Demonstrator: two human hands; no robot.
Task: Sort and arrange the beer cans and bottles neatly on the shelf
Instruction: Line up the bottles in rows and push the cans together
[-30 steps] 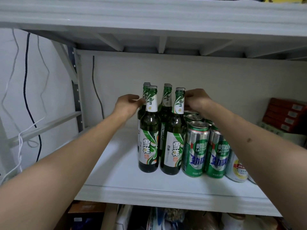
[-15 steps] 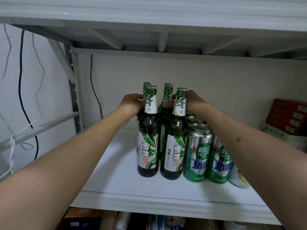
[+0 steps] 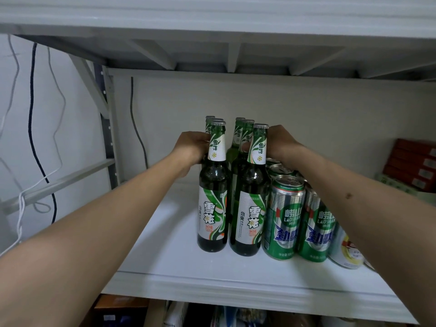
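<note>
Both hands (image 3: 236, 147) now lower (bottle (image 3: 213, 197) necks)

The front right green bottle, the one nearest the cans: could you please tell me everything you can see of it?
The front right green bottle is dark green glass with a silver crown cap, a white and green neck label and a white body label with green swirls and Chinese characters. It stands upright near the front of the white shelf, capped. The right hand grips its neck. The front left bottle stands just beside it, a green can stands close against its other side, and more bottles stand right behind.
</note>
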